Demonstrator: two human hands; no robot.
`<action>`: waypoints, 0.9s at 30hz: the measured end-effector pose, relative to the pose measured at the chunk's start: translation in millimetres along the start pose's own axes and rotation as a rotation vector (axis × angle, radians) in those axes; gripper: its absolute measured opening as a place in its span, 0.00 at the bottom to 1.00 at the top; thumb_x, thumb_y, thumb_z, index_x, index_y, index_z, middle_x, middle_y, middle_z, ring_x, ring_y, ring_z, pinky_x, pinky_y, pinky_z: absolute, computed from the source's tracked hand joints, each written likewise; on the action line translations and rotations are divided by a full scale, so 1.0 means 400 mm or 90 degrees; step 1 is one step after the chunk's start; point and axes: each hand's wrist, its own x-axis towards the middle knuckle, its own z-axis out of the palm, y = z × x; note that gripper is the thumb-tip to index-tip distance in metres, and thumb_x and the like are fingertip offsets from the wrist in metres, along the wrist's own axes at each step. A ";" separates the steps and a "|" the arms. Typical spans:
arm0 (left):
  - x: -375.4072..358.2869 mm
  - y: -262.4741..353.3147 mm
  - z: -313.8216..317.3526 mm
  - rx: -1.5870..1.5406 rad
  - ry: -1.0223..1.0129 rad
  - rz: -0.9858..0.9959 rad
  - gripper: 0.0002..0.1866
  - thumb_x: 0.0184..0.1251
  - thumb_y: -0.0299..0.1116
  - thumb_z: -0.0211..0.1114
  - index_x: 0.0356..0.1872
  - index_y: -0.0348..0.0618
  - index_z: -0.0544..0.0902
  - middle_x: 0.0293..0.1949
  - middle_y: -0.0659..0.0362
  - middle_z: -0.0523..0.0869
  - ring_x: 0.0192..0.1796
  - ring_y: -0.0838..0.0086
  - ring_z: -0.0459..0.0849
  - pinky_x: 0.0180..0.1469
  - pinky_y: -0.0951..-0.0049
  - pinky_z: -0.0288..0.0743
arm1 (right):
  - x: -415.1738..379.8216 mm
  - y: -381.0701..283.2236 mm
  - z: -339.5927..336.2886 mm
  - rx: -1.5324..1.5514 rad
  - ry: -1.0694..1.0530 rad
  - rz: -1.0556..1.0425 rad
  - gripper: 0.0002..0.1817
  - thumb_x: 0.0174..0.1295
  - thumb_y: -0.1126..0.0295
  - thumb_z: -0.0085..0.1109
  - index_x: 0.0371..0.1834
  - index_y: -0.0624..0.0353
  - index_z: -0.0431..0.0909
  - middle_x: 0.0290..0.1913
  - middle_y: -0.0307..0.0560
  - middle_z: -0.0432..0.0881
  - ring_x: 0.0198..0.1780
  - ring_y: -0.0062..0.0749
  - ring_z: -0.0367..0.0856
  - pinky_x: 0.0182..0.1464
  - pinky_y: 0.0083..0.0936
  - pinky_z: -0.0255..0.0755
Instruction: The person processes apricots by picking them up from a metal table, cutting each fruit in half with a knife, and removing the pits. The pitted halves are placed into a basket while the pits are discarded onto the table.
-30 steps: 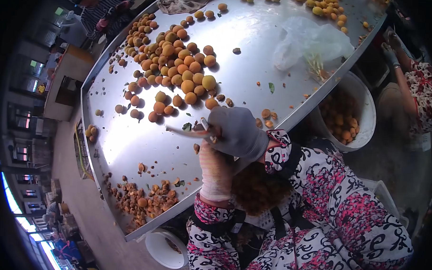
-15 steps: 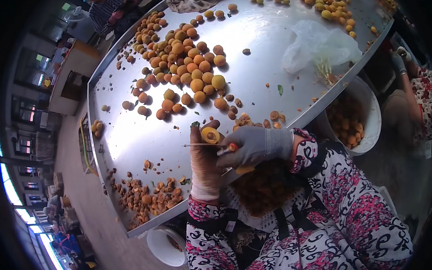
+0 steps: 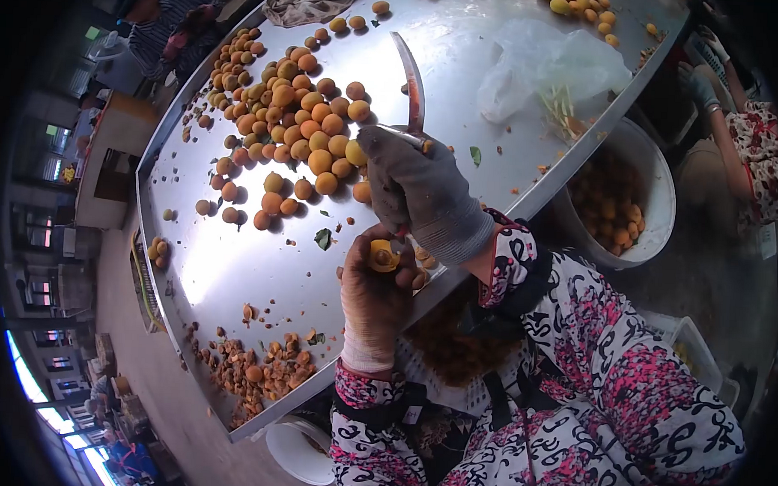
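In the head view, my left hand (image 3: pixel 374 290), wrapped in pale cloth at the wrist, is closed around a cut apricot (image 3: pixel 383 256). The yellow flesh and the brown pit in its middle face up. Just above it, my right hand (image 3: pixel 429 193) in a grey glove grips a shears-like tool (image 3: pixel 416 94) with curved metal blades. One long blade points up and away; a shorter piece lies along the glove. My fingers hide its handle. Beyond my hands, whole apricots (image 3: pixel 312 125) lie heaped on a metal table (image 3: pixel 225 267).
Brown apricot scraps (image 3: pixel 260 367) lie at the near left table corner. A plastic bag (image 3: pixel 549 69) rests at the far right. A bucket (image 3: pixel 660 210) of apricots and a white bucket (image 3: pixel 300 454) stand beside the table, a crate (image 3: pixel 444 378) below me. A person's gloved hand (image 3: pixel 699 87) is at right.
My right hand has lifted up and away from the cut apricot, and the tool has swung so its blade points upward. My left hand still holds the apricot. The view has shifted slightly.
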 end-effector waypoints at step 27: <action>-0.018 0.002 0.028 -0.202 -0.208 -0.048 0.12 0.66 0.41 0.49 0.39 0.43 0.74 0.20 0.64 0.68 0.14 0.84 0.56 0.17 0.84 0.51 | 0.036 0.054 -0.046 0.158 0.076 0.082 0.23 0.68 0.55 0.42 0.14 0.47 0.57 0.09 0.31 0.54 0.08 0.19 0.50 0.11 0.19 0.46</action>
